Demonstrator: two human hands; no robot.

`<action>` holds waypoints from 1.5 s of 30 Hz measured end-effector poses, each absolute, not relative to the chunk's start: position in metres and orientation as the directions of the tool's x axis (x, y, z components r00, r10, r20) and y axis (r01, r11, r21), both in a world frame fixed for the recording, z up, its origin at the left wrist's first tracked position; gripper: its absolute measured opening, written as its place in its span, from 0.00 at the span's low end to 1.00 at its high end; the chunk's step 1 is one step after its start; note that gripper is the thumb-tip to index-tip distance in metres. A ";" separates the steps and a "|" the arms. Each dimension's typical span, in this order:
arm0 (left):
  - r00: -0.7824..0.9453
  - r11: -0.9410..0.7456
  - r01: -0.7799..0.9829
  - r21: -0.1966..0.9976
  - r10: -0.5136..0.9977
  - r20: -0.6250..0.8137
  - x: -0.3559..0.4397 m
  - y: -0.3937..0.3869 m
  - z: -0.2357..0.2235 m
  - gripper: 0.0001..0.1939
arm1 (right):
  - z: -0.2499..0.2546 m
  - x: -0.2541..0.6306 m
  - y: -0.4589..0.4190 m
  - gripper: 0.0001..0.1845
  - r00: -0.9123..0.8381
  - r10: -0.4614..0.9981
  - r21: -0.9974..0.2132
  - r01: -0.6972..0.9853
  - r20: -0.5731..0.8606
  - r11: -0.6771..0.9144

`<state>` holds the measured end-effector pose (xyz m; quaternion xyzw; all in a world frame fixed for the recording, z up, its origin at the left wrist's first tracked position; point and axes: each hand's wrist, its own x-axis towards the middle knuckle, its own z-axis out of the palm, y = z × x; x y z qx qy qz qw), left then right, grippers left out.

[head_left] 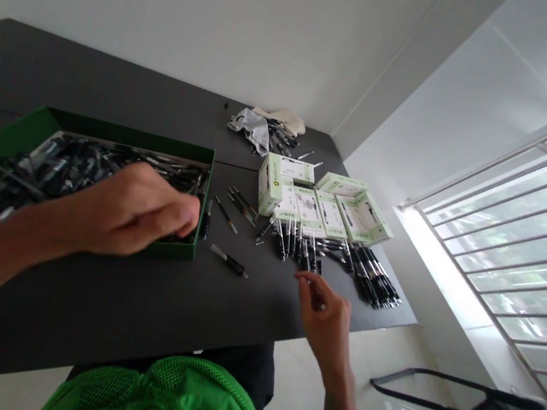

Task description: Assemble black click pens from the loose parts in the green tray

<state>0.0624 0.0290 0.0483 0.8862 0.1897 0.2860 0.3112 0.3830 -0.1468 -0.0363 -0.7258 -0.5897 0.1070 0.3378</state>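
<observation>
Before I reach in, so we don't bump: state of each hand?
Left hand: closed above the green box; any hold hidden.
Right hand: fingers curled near black pens; cannot tell whether holding one.

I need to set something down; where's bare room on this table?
Bare tabletop runs along the front edge, before the green box and loose pen; another patch lies between box and wall. It's crowded around the cartons, with pens in front and cloths behind.

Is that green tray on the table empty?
No, the green tray holds a jumbled heap of pens.
</observation>
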 end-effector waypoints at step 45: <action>0.925 -0.970 -0.075 0.231 0.019 0.379 0.097 -0.057 -0.080 0.15 | -0.038 0.522 -0.074 0.27 0.468 0.877 -0.011 0.883 0.109 -0.469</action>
